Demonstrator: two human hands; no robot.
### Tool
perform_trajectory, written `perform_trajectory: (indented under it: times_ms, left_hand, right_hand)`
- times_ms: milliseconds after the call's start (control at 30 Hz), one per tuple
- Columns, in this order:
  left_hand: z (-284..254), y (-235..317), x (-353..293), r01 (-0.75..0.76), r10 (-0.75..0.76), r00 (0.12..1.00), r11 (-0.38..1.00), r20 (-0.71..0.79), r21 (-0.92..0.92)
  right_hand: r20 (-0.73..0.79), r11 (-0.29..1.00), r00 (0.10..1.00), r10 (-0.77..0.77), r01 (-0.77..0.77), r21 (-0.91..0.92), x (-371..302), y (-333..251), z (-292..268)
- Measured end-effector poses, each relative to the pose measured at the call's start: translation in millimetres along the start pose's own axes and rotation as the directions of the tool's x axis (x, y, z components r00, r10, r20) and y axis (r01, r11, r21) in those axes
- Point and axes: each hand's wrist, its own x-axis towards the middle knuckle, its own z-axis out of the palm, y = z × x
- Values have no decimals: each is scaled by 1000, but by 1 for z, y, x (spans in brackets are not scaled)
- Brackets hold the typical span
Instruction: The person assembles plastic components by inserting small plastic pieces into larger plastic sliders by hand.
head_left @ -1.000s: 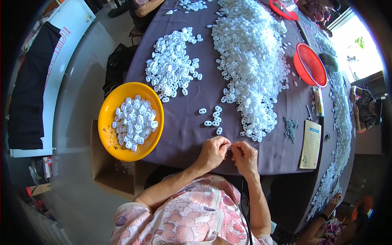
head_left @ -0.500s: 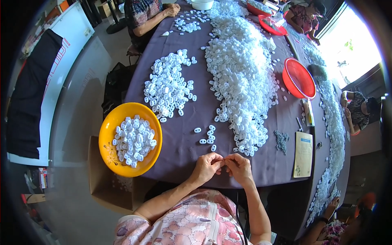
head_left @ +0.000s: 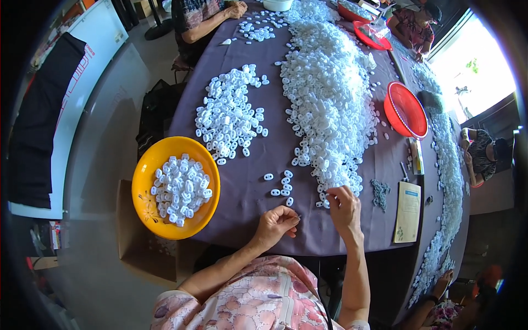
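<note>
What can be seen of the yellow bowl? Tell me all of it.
The yellow bowl is round and wide-rimmed, glossy like plastic, with a darker flower pattern on its inner wall at lower left. It sits open side up at the near left corner of the table, overlapping a box in view. White pieces are heaped in it. Neither hand touches it; its underside is hidden.
</note>
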Motion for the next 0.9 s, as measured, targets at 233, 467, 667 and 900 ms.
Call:
perform_trajectory:
  times_ms: [233,467,667,900]
  left_hand:
    - [2,6,0,4,-6,1000,996,22,91]
    - [-9,14,-15,-10,2,985,999,-170,-47]
    - [-29,28,-12,-82,68,952,996,-297,-36]
    - [-12,19,-8,20,-25,987,999,-161,-33]
  right_hand:
    - [4,988,1000,25,-24,-151,-26,2,8]
    - [53,991,991,-119,115,67,-19,-31,41]
    - [69,997,997,-42,46,-62,-17,-47,70]
    - [-27,953,998,56,-45,300,-29,-30,69]
